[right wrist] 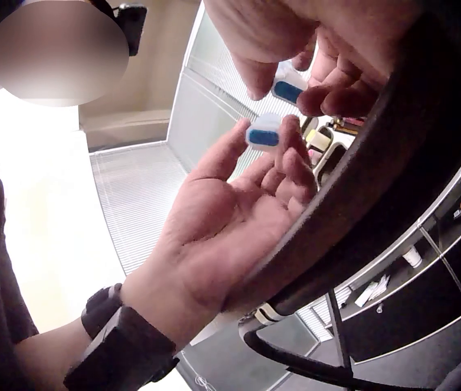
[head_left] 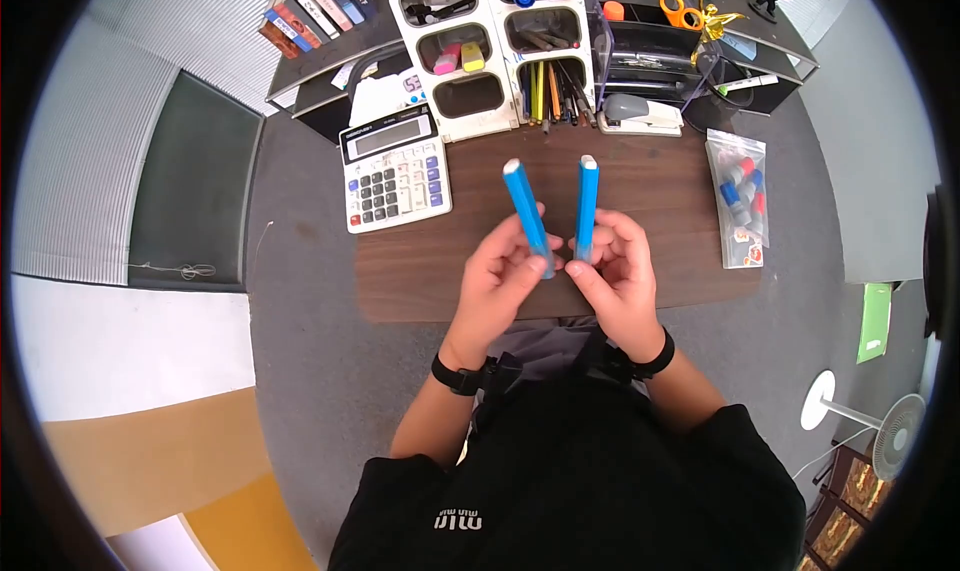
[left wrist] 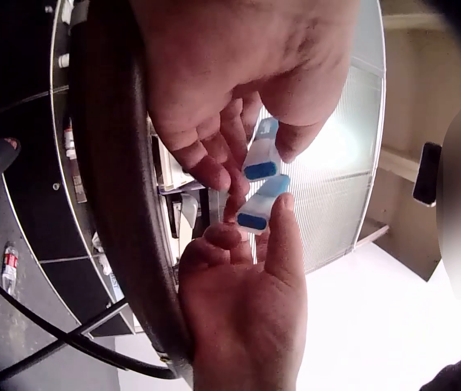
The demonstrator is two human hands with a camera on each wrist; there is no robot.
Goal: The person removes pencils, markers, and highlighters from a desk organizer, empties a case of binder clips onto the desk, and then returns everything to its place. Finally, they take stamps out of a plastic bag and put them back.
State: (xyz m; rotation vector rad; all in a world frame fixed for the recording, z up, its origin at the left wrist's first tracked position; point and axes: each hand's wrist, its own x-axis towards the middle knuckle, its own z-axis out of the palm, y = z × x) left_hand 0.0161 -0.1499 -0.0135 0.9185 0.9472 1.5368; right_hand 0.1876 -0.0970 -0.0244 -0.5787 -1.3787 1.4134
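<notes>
Two blue sticks with pale ends are held side by side above the desk, a gap between them. My left hand (head_left: 497,276) pinches the lower part of the left stick (head_left: 526,206), which leans left at the top. The right stick (head_left: 588,196) stands nearly upright, its lower part gripped by the thumb and fingers of my right hand (head_left: 622,276). In the left wrist view, the blue-and-white ends of the left stick (left wrist: 261,156) and right stick (left wrist: 261,205) show close together from below. The right wrist view also shows both ends.
On the brown desk (head_left: 480,291) lie a calculator (head_left: 397,176) at the left and a clear bag of red and blue items (head_left: 740,201) at the right. Along the back stand a white compartment organizer (head_left: 500,63), a stapler (head_left: 640,116), a pen holder (head_left: 712,106) and books (head_left: 315,13).
</notes>
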